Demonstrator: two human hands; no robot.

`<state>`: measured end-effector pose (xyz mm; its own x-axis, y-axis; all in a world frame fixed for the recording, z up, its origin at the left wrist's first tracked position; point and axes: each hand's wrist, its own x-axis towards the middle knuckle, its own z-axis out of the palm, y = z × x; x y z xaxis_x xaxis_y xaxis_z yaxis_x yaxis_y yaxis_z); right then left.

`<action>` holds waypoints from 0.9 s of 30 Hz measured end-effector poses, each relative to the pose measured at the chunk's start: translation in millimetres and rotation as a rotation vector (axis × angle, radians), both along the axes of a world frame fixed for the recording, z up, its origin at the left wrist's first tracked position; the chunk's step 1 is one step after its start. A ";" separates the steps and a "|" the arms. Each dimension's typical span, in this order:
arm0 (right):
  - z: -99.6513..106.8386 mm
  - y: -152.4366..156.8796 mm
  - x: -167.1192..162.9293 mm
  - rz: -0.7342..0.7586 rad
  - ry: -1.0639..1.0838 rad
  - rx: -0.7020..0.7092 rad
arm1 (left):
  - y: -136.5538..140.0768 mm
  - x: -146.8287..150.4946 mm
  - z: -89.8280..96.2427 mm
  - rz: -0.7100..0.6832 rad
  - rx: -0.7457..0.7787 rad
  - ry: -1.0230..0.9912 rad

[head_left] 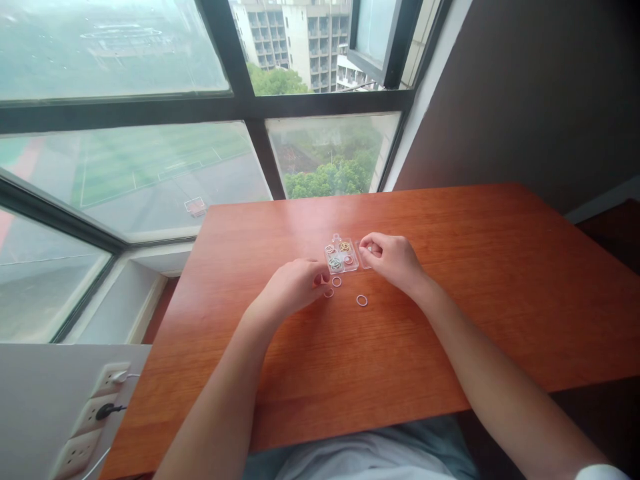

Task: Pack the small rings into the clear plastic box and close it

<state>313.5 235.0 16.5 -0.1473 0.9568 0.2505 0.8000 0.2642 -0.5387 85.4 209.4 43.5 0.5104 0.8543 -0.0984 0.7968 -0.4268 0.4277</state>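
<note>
A small clear compartment box (357,265) lies open on the table, with its transparent lid (367,265) folded out to the right. Small coloured rings sit in its compartments, among them yellow rings (345,247) and pale green rings (335,265). My left hand (297,283) is at the box's near left corner, thumb and fingers curved and slightly apart, close to a pink ring (329,293) on the table. Over the lid, my right hand (395,257) has its fingers curled in a pinch; what they hold is hidden. Two more loose rings, a pale ring (337,282) and a lilac ring (362,301), lie nearer me.
The wooden table (350,373) reaches toward a large window (330,153) with dark frames. A grey wall (510,113) stands at the right. Power sockets (93,417) with plugged-in cables are on the low wall at left.
</note>
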 end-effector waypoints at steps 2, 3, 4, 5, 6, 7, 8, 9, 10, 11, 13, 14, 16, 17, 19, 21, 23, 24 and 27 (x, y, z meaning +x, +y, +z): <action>0.8 0.2 0.6 0.012 -0.006 -0.002 | -2.0 1.1 1.0 -0.012 -0.002 0.020; 1.2 0.2 0.9 0.018 -0.009 -0.004 | -3.2 1.7 1.4 -0.023 0.003 0.031; 1.5 0.2 1.0 0.023 -0.011 -0.005 | -4.5 2.4 1.7 -0.037 0.009 0.044; 1.7 0.2 1.2 0.026 -0.012 -0.005 | -5.8 3.0 1.8 -0.050 0.016 0.058; 2.0 0.1 1.3 0.030 -0.010 -0.004 | -7.1 3.7 1.7 -0.064 0.022 0.075; 2.2 0.1 1.3 0.034 -0.006 -0.002 | -8.3 4.4 1.4 -0.076 0.028 0.095; 2.3 0.1 1.3 0.038 -0.002 0.001 | -9.4 5.0 0.9 -0.084 0.035 0.120; 2.4 0.0 1.4 0.041 0.002 0.004 | -10.2 5.7 0.3 -0.092 0.044 0.144; 2.5 0.0 1.4 0.043 0.005 0.007 | -10.8 6.3 -0.4 -0.103 0.053 0.165; 2.5 0.0 1.5 0.044 0.009 0.010 | -11.1 6.8 -1.1 -0.118 0.063 0.181; 2.4 0.2 1.6 0.042 0.015 0.015 | -11.3 7.6 -2.3 -0.152 0.078 0.195; 2.2 0.3 1.6 0.044 0.019 0.015 | -11.2 7.9 -2.7 -0.167 0.083 0.197; 1.5 0.7 1.4 0.056 0.028 0.009 | -10.9 8.2 -3.3 -0.185 0.090 0.201; 1.0 0.7 1.0 0.067 0.031 0.001 | -10.8 8.3 -3.5 -0.188 0.093 0.204; 0.2 0.1 -0.6 0.109 0.032 -0.019 | -10.8 8.3 -4.0 -0.192 0.092 0.212; 0.0 -2.0 -3.6 0.181 0.022 -0.049 | -10.9 8.0 -4.9 -0.190 0.082 0.220; 0.4 -5.9 -7.8 0.286 -0.010 -0.084 | -10.7 6.9 -6.4 -0.186 0.067 0.217; 0.8 -8.3 -10.3 0.343 -0.034 -0.105 | -10.3 6.0 -7.4 -0.184 0.059 0.210; 1.5 -15.6 -18.5 0.472 -0.110 -0.168 | -7.2 1.7 -10.0 -0.169 0.034 0.177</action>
<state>295.0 219.4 18.0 -0.5899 0.8054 0.0575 0.6688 0.5273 -0.5241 87.1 202.3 33.5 0.6236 0.7627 -0.1714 0.7742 -0.5722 0.2706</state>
